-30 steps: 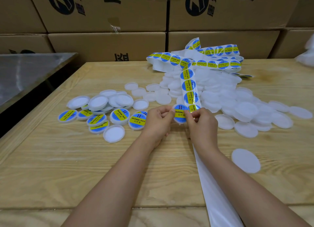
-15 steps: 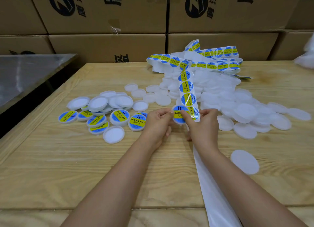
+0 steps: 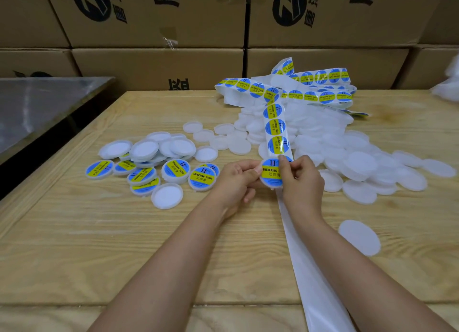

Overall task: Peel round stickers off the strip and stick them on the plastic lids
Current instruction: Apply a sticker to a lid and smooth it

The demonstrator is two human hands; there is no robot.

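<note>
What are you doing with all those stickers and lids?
A person is labelling plastic lids. The left hand and the right hand both pinch one round sticker at the end of the strip. Some labelled lids lie to the left, and a heap of plain lids waits on the right. Empty backing trails toward the person.

Two hands [image 3: 236,182], one strip [image 3: 274,128] — eight-odd stickered lids [image 3: 176,170] — dozens of plain lids [image 3: 360,162]

1 view only — a wide-angle camera worn on the person's head, facing forward and tilted down. It sits close over the wooden table's [image 3: 74,244] near edge — cardboard boxes [image 3: 159,65] behind the far edge fill the top.
</note>
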